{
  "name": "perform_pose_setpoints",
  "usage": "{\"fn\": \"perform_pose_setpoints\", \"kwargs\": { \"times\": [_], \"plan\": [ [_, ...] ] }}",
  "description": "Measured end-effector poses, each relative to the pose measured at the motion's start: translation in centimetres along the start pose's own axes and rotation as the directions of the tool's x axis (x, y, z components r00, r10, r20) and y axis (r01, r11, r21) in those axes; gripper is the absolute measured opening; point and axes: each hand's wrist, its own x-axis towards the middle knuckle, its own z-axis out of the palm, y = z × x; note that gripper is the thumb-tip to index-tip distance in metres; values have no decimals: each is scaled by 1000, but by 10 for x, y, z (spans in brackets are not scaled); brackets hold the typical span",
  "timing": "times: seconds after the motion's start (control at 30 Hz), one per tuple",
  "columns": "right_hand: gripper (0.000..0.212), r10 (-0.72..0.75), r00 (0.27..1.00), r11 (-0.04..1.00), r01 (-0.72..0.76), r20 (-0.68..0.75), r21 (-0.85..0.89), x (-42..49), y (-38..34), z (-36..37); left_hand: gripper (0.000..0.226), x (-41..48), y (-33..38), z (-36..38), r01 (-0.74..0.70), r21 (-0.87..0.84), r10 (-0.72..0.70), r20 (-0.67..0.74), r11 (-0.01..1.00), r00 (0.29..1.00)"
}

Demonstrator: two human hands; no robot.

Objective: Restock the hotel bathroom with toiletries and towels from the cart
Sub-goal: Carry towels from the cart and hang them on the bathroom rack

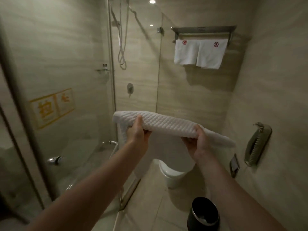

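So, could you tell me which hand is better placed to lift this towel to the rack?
Probably the right: the right hand grips the towel at the end nearer the rack, high on the right; the left hand holds the end by the shower glass.

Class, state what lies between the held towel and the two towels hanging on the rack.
Nothing but bare wall tile separates held towel from hanging towels, per the head view.
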Motion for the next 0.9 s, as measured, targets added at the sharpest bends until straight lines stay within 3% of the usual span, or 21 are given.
{"fn": "perform_pose_setpoints", "kwargs": {
  "times": [0.17,0.37,0.53,0.67,0.9],
  "plan": [
    [19,-177,984,950,171,2,-260,74,-30,30,37,82,9,46,40,99,-46,56,994,997],
    [24,-348,936,853,336,45,-399,148,-81,63,41,183,1,100,56,123,-78,183,991,980],
    [40,-478,866,696,475,146,-539,231,-127,82,44,264,-14,158,-5,106,-24,267,994,964],
    [35,-538,813,618,560,222,-552,310,-163,87,41,329,-30,218,-45,157,-6,310,987,951],
    [26,-560,764,584,638,320,-501,449,-221,101,45,432,-58,319,-182,284,89,311,941,946]
  ]
}}
